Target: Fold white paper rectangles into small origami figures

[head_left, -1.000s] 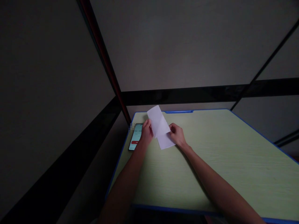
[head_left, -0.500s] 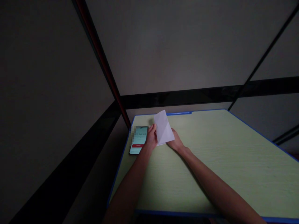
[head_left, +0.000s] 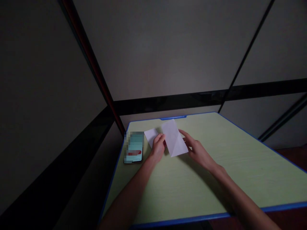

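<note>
A white folded paper (head_left: pixel 174 139) with a diagonal crease is held tilted above the table. My left hand (head_left: pixel 158 147) pinches its left edge between thumb and fingers. Another white paper part (head_left: pixel 151 135) shows to the left of that hand; whether it belongs to the same sheet I cannot tell. On the paper's right side is my right hand (head_left: pixel 198 154), its fingers apart and partly behind the edge. Its fingertips are close to the paper, and contact is unclear.
A phone (head_left: pixel 137 148) with a lit, partly blurred screen lies left of my hands. The pale green table (head_left: pixel 240 172) has a blue rim. A blue strip (head_left: pixel 174 118) sits at its far edge, close to a panelled wall (head_left: pixel 163 57).
My right hand has drawn back to the right and its fingers have spread. The second white part now shows left of my left hand. The camera view has shifted slightly.
</note>
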